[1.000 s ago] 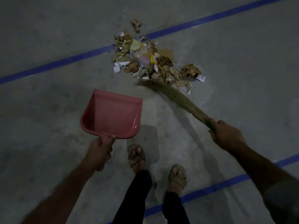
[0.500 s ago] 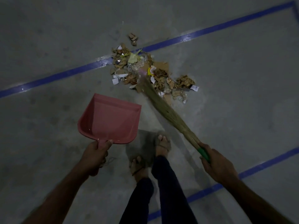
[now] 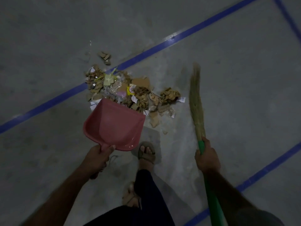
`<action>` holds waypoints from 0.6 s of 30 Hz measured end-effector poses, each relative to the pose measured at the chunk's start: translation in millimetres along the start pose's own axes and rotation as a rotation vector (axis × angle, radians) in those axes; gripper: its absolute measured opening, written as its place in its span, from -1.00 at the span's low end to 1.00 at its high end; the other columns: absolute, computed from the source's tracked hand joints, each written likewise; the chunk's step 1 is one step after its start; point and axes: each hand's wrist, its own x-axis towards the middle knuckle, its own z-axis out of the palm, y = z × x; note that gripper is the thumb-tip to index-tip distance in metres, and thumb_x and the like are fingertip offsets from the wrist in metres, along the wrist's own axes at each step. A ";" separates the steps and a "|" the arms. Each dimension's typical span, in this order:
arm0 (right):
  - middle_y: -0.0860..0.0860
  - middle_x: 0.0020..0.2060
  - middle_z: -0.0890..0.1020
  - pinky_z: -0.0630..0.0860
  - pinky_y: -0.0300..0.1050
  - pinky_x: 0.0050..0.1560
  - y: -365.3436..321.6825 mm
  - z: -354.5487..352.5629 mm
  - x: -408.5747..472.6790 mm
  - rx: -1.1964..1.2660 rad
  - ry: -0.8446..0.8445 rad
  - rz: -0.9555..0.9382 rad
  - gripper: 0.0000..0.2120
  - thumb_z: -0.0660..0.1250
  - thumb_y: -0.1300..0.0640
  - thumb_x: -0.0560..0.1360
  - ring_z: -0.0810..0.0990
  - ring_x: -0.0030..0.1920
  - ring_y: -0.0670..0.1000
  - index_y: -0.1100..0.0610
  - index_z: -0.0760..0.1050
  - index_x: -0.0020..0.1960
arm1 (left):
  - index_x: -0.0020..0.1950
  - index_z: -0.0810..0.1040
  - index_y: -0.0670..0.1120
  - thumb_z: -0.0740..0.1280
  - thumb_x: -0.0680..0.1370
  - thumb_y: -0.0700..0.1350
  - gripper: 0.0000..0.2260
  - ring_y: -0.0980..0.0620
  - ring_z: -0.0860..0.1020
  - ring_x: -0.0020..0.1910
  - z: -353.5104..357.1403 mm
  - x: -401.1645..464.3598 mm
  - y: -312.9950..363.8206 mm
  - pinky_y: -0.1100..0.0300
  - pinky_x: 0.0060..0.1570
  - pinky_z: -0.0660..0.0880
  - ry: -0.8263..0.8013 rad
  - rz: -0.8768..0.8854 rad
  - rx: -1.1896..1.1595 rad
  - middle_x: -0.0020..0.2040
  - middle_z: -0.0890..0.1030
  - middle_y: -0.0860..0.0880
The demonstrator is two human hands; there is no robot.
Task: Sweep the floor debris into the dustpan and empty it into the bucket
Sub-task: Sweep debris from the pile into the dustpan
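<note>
Debris (image 3: 130, 93) lies heaped on the grey concrete floor (image 3: 48, 46), straddling a blue floor line (image 3: 179, 38), none of it in the pan yet. Nearest, the left hand (image 3: 96, 159) grips the handle of the pink dustpan (image 3: 114, 126), whose front lip sits at the heap's near edge. The right hand (image 3: 207, 160), well apart from the left, is wrapped round the green handle of the grass broom (image 3: 196, 98), whose bristles point away just right of the heap. To do this well, I judge the lip should press flat on the floor, the broom reach behind the far scraps (image 3: 105, 57) and draw short strokes toward the pan. No bucket is in view.
</note>
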 end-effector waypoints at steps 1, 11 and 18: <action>0.20 0.10 0.56 0.53 0.06 -0.01 0.9 0.9 15.2 -0.011 -0.041 0.031 -0.41 0.26 0.03 0.59 0.53 -0.06 0.15 -0.08 0.13 0.56 | -0.22 0.36 -0.10 0.38 0.61 -0.06 -0.70 0.10 0.24 -0.62 1.5 9.1 3.6 0.34 -0.57 0.19 0.016 0.007 0.020 -0.43 0.34 -0.08; 0.07 -0.01 0.54 0.59 0.07 -0.10 -24.5 61.5 6.3 -0.092 -0.140 -0.240 -0.42 0.25 -0.12 0.51 0.59 -0.09 0.14 -0.06 0.29 0.50 | -0.26 0.46 -0.21 0.37 0.62 -0.11 -0.70 0.06 0.33 -0.60 -42.6 40.9 5.9 0.29 -0.50 0.23 0.034 -0.001 0.147 -0.47 0.40 -0.14; -0.11 -0.04 0.49 0.44 -0.18 -0.23 -74.0 72.4 -75.9 -0.084 -0.097 -0.380 -0.51 0.32 0.03 0.56 0.59 -0.14 -0.01 -0.14 0.31 0.46 | -0.32 0.40 -0.10 0.37 0.63 -0.12 -0.67 0.12 0.26 -0.67 -105.2 40.0 5.9 0.39 -0.59 0.17 0.036 -0.098 0.108 -0.57 0.38 0.03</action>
